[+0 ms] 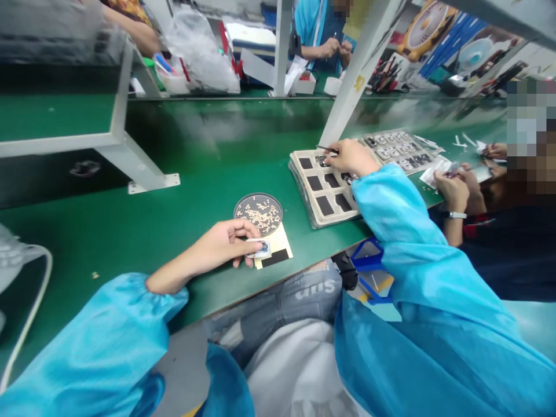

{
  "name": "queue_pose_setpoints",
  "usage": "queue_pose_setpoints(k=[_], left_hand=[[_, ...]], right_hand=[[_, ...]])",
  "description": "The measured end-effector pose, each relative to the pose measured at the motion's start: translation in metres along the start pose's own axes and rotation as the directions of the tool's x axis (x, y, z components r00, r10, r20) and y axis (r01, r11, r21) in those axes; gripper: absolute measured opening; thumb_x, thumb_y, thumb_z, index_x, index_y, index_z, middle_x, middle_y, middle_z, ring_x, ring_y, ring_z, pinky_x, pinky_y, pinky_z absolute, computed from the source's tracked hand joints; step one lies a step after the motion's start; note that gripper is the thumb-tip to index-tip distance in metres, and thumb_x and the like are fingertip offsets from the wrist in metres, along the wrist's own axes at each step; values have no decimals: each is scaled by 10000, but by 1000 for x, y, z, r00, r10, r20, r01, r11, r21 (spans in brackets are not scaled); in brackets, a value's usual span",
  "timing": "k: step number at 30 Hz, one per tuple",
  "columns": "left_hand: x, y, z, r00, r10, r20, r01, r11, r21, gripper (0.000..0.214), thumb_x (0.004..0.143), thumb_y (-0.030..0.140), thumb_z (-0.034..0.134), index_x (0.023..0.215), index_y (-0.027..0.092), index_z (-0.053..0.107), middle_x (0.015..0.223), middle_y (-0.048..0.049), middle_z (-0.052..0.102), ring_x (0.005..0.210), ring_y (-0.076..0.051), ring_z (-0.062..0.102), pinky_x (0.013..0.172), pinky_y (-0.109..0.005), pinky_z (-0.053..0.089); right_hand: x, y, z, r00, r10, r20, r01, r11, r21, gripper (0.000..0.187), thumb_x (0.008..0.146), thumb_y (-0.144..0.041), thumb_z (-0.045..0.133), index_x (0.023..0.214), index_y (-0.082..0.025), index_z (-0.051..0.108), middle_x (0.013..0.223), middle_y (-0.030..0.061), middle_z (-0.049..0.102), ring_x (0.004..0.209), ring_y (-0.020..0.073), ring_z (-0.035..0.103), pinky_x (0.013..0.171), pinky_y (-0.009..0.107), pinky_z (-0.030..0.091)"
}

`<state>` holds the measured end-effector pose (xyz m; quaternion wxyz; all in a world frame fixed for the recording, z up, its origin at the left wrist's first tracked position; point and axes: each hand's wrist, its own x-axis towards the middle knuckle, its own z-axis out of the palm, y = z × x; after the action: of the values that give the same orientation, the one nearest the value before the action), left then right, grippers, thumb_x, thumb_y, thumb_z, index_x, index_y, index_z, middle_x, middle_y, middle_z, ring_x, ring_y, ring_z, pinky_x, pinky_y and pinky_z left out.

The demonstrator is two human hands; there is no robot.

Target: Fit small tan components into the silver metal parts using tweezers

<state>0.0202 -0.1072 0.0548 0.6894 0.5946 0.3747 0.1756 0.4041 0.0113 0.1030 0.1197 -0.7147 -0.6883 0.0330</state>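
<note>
Near the front edge of the bench, my left hand [221, 243] pinches a small white-edged electronic part [262, 248] between thumb and fingers. Right behind it lies a round dark mesh dish [248, 202] strewn with many tiny beige pieces [264, 215]. Under the held part is a pale yellow sheet [282, 236] with a black strip [275, 258]. My right hand [354, 157] is closed around thin dark tweezers [328, 149], over the far side of a beige compartment tray [319, 215]. Small electronic parts sit in some of its pockets, beside my fingers; their details are blurred.
Another tray [397, 152] of small parts lies farther right. Co-workers' hands [456, 185] work at the right, and another person's hands [334, 47] across the bench. A slanted white post [347, 87] and a shelf leg [139, 165] stand on the green bench [208, 168].
</note>
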Motion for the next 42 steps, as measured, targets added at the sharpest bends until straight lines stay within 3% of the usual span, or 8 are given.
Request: queue_pose_setpoints(k=[5,10,15,17,20,28,34,42], left_hand=[[1,4,-1,987,49,-154,-55,998,-34,407,800,464,881,969,129,722,733,-66,743,520,-102,626,436,-167,445],[2,0,1,960,48,-275,-94,983,-156,402,794,474,882,945,147,705,733,-62,743,530,-103,627,414,-162,373],[4,-5,4,929,29,-369,-114,971,-210,397,756,448,902,938,145,722,798,-58,745,570,-104,658,409,-164,308],[6,-7,5,924,24,-381,-115,969,-218,395,762,459,893,943,148,730,776,-51,737,558,-98,651,411,-163,296],[7,-8,5,916,17,-401,-116,968,-222,402,789,499,866,930,150,725,718,-44,717,543,-97,638,407,-162,281],[5,-8,7,891,75,-448,-210,942,-261,420,861,523,778,1034,141,766,852,-83,755,683,-154,699,496,-199,429],[2,-8,10,875,189,-446,-305,930,-205,370,831,344,777,1143,145,795,1007,-84,780,700,-130,634,613,-241,492],[5,-11,16,847,221,-483,-337,926,-168,363,740,189,831,1088,125,747,1093,-111,791,957,-205,742,855,-294,581]], right_hand=[[14,2,-6,997,26,72,-22,999,-49,299,741,-254,890,1009,-169,787,1014,130,778,967,317,713,902,442,547],[-15,-10,-10,995,-16,-103,41,970,240,229,737,-210,885,924,-187,755,908,72,772,885,268,715,875,439,579],[-93,-71,2,978,-170,-124,207,673,710,237,789,-353,877,859,-202,708,876,51,787,824,230,739,800,407,611],[-123,-98,15,959,-280,-36,170,468,867,309,795,-374,879,833,-216,617,926,62,804,894,234,767,790,376,619],[-151,-127,40,928,-365,80,62,362,930,348,769,-347,902,850,-220,589,834,25,779,789,197,754,690,307,597],[-150,-139,70,931,-339,136,-3,366,931,318,804,-478,873,938,-194,818,919,42,812,820,201,735,743,320,584],[-151,-136,67,945,-268,185,-55,428,902,375,766,-525,894,672,-188,760,660,14,729,610,147,615,567,265,472],[-153,-136,69,974,-207,88,-19,314,949,331,842,-510,843,764,-207,737,664,0,704,609,142,613,572,271,493]])
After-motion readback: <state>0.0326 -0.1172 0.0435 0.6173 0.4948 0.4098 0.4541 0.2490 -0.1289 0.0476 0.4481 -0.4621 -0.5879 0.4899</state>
